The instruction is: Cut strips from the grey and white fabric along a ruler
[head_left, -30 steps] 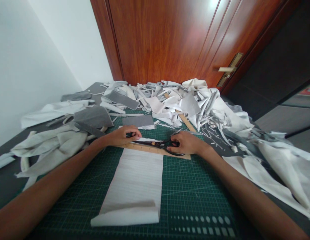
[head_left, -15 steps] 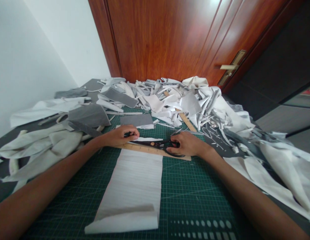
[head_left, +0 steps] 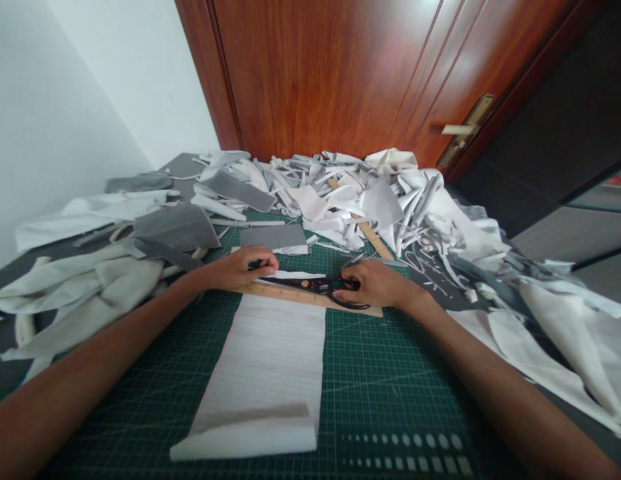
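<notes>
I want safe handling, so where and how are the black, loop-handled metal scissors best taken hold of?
Probably by the black handle loops, coming from the right, as the right hand does: the loops form the right end, while the narrow dark blades point left, toward the left hand.

Room: fabric-cutting corner, home or workshop unclear
Tabletop [head_left: 184,165]: scissors [head_left: 317,285], cutting mat [head_left: 385,373], fabric scraps [head_left: 310,202]
Door [head_left: 315,73]: wooden, lever handle [head_left: 459,129], beside white wall [head_left: 115,67]

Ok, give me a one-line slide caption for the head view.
Right hand holds scissors along a ruler laid across white cloth on a green mat, left hand near the blades.
</notes>
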`<state>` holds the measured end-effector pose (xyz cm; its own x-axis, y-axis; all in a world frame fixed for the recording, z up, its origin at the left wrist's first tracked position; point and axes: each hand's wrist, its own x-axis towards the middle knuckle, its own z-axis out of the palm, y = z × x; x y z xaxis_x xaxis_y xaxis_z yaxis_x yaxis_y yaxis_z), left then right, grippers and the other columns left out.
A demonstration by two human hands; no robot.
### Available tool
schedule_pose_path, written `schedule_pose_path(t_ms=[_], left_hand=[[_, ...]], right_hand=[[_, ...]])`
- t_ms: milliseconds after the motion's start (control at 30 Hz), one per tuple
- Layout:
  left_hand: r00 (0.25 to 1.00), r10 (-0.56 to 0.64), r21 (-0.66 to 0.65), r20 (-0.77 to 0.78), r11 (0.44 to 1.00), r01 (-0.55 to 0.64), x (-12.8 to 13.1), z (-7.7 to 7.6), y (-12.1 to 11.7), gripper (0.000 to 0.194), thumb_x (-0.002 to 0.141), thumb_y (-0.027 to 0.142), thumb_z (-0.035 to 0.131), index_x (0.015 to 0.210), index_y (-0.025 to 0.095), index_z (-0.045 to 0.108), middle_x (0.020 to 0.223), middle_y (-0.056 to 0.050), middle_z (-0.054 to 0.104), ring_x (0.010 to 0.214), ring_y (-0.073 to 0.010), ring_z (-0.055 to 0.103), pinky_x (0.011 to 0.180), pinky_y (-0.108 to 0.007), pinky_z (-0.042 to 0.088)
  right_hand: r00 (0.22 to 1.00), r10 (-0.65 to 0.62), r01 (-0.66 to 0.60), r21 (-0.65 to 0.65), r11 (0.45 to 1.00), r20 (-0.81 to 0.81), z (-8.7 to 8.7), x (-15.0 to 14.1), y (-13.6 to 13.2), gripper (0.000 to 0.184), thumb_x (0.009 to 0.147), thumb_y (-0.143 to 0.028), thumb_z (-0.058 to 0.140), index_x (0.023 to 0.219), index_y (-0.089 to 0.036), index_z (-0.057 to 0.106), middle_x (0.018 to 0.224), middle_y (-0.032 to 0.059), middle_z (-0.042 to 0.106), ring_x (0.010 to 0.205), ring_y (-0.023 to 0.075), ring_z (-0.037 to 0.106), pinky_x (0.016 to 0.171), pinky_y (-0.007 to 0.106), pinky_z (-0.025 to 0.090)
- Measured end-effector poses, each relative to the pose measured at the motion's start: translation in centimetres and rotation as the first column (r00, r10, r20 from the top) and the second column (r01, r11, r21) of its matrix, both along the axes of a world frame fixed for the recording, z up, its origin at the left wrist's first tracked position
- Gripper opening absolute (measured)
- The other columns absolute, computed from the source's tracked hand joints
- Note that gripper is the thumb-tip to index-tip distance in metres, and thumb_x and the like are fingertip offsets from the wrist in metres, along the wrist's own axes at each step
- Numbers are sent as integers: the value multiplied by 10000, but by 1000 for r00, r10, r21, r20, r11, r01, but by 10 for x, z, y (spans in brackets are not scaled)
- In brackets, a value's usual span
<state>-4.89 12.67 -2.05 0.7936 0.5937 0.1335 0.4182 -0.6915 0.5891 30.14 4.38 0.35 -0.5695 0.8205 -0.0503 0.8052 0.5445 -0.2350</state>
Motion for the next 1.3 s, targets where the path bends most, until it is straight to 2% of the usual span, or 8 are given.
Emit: schedule_pose_path(t_ms=[733, 967, 1300], left_hand=[[999, 40, -43, 14, 998, -39, 0, 2, -2, 443, 1046, 578, 534, 947, 178, 698, 957, -48, 727, 877, -181, 648, 838, -260, 477], [998, 54, -63, -8, 997, -55, 0, 3, -2, 428, 1033, 566, 538, 952, 176, 694, 970, -52, 729, 886, -187, 653, 834, -264, 475], [997, 82, -72, -4, 994, -82, 0, 2, -2, 441, 1019, 585, 548, 957, 173, 692, 955, -47, 724, 871, -186, 641, 807, -266, 473]], right_hand=[[1000, -5, 5, 2, 1000, 6, 1, -1, 1, 441, 968, -515, 685, 669, -215, 561, 605, -24, 509, 588, 124, 387, 625, 328, 210], [996, -81, 80, 35, 996, 31, 1, -7, -3, 424, 933, -558, 681, 703, -209, 613, 645, 2, 560, 604, 133, 367, 616, 330, 195], [997, -52, 53, 12, 999, -57, -5, -3, -1, 440, 915, -556, 688, 668, -213, 566, 613, -24, 516, 583, 120, 386, 607, 313, 202]])
